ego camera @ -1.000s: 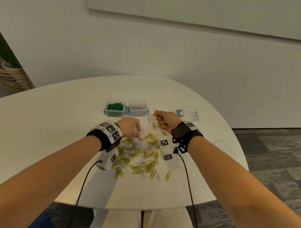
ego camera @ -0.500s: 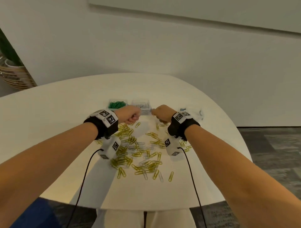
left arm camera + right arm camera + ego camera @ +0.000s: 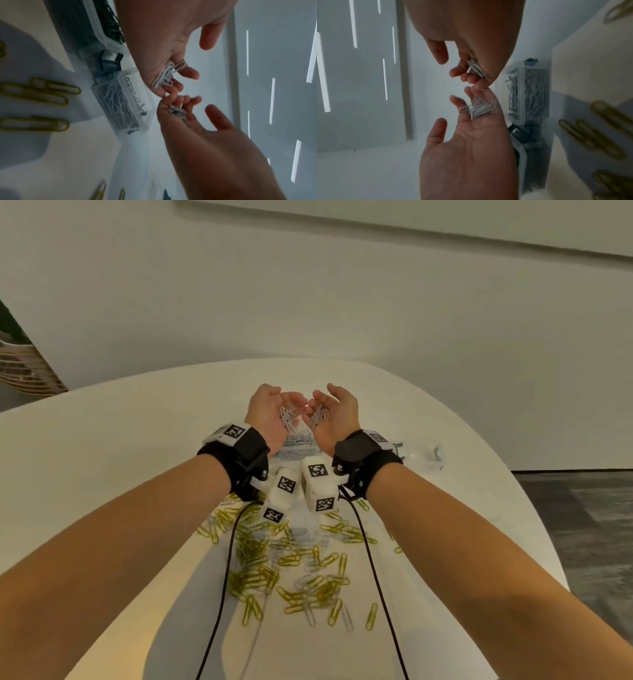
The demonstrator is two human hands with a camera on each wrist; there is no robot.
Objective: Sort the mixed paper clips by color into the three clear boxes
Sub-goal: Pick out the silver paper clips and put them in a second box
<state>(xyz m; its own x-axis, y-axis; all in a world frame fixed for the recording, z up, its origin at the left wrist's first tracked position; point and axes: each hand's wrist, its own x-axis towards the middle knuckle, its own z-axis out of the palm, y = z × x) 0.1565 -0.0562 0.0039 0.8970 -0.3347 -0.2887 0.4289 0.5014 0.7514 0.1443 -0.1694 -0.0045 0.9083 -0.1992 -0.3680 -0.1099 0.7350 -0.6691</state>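
Note:
Both hands hover side by side over the clear box of white clips (image 3: 297,444), palms turned inward and fingers loosely uncurled. My left hand (image 3: 269,409) cups a bunch of white clips (image 3: 287,419) on its fingers, and my right hand (image 3: 337,410) cups another bunch (image 3: 320,416). The left wrist view shows the left hand's clips (image 3: 165,77) above the white-clip box (image 3: 123,105), with the green-clip box (image 3: 102,27) beside it. In the right wrist view the right hand's clips (image 3: 476,69) sit against its fingers. Yellow clips (image 3: 291,559) mixed with some white ones lie nearer me.
A third clear box (image 3: 423,457) stands to the right of the hands on the round white table (image 3: 102,457). Two black cables (image 3: 226,570) trail from the wrists across the clip pile. The table's edge curves away on the right above grey floor.
Both hands were closed fists low by the pile. They have moved forward and up over the white-clip box, turned palms inward and uncurled, showing the white clips.

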